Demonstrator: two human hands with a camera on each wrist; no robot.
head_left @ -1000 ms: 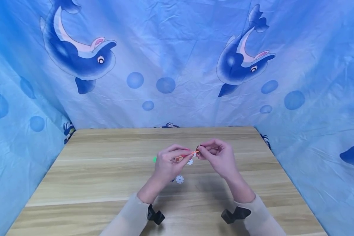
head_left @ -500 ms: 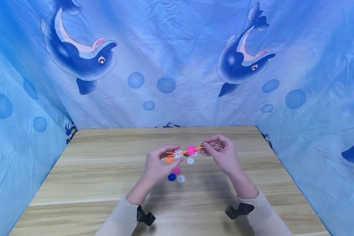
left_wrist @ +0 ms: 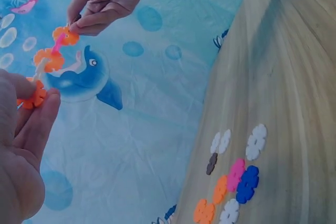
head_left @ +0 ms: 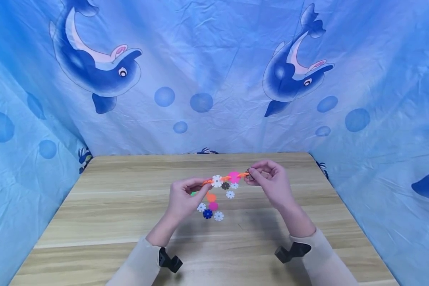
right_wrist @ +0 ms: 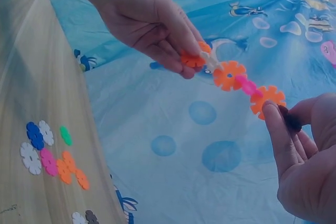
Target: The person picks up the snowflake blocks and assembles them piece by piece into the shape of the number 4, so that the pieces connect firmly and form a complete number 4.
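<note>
Both hands hold up a chain of interlocking snowflake discs over the table. Its order from the left is orange, white (head_left: 217,181), orange (right_wrist: 229,76), pink (head_left: 234,177), orange (right_wrist: 268,102), then a dark brown disc (right_wrist: 291,119) at the right end. My left hand (head_left: 184,201) pinches the orange disc (left_wrist: 33,96) at the left end between thumb and fingers. At the other end, my right hand (head_left: 271,183) pinches the dark brown disc, mostly hidden by the fingertips; its thumb overlaps the neighbouring orange disc in the right wrist view.
Loose snowflake discs lie on the wooden table (head_left: 128,222) below the chain: blue (head_left: 207,214), pink (head_left: 213,206), brown (head_left: 225,185), green (right_wrist: 65,135), orange (left_wrist: 205,211) and several white ones (head_left: 219,216). A blue dolphin-print curtain (head_left: 214,59) surrounds the table's back and sides.
My hands have moved apart from close together, the left hand going left and the right hand slightly right and up. The chain now stretches out between them, and more loose discs show below.
</note>
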